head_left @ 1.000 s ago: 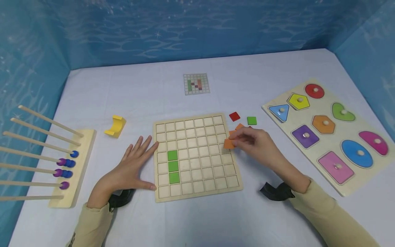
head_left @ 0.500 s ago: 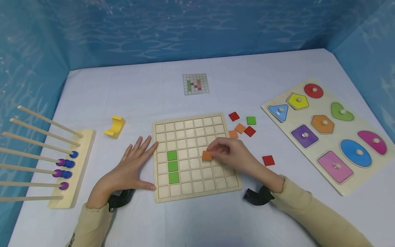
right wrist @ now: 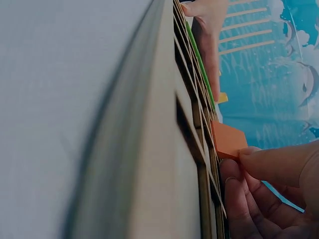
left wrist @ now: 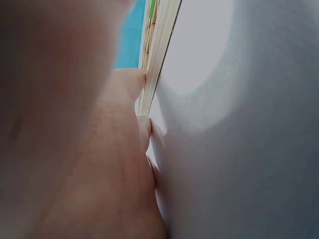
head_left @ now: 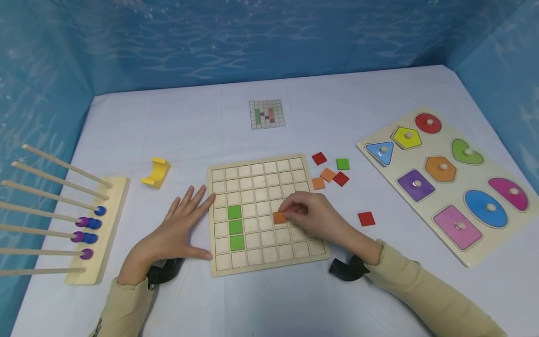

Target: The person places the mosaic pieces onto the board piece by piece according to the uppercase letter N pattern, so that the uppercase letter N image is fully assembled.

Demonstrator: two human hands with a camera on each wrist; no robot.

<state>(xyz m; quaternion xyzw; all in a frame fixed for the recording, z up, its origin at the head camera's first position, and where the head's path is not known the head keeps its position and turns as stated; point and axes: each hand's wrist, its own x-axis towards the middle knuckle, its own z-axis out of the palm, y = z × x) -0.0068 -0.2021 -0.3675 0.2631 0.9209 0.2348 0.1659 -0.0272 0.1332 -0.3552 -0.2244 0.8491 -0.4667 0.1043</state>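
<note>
A wooden grid board [head_left: 269,269] lies on the white table, with three green square tiles [head_left: 236,227] set in one column at its left. My right hand [head_left: 317,215] pinches an orange square tile [head_left: 280,218] between thumb and fingers over a cell right of the board's middle. In the right wrist view that orange tile [right wrist: 229,140] stands tilted, its lower edge at the grid. My left hand [head_left: 181,229] lies with fingers spread against the board's left edge, thumb and a fingertip touching it. The left wrist view shows fingers at the board's side [left wrist: 160,55].
Right of the board lie loose orange tiles [head_left: 327,175], red tiles [head_left: 366,218] and a green tile [head_left: 343,164]. A small pattern card [head_left: 267,114] lies behind. A shape puzzle [head_left: 459,187] stands right, a bead rack [head_left: 107,234] and yellow curved block [head_left: 157,173] left.
My right hand has carried the orange tile left from the board's right edge to a cell right of the middle, lowering it there. My left hand stays put.
</note>
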